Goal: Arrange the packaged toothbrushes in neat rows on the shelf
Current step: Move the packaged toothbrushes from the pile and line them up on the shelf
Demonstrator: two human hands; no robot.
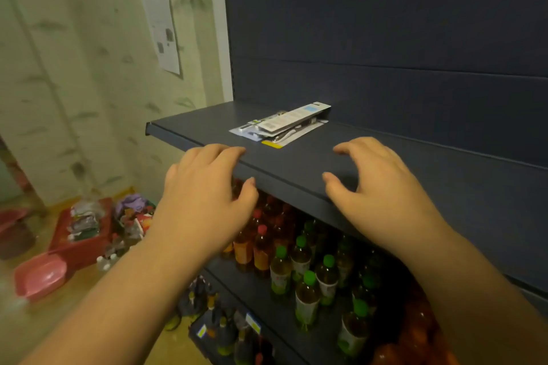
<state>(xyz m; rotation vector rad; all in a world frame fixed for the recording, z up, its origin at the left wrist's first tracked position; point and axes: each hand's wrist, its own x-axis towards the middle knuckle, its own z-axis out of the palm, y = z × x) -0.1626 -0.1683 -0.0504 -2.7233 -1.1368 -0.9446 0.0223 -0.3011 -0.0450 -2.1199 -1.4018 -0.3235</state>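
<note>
On the left wall, a paper notice (161, 31) carries print too blurred to read. The left hand (204, 190) rests its loosely curled fingers on the front lip of the dark shelf (189, 124) and holds nothing. Just beyond it, the packaged toothbrushes (283, 126) lie in a small, skewed, overlapping pile on the shelf, apart from both hands. By appearance they are flat card-and-blister packs: light, fairly stiff, probably smooth enough to slide over each other, not fragile. Taking them by the long card edges looks soundest. A barcode-like patch and a yellow corner show; no brand is legible. The right hand (382, 184) hovers over the shelf edge, fingers spread and bent, empty.
</note>
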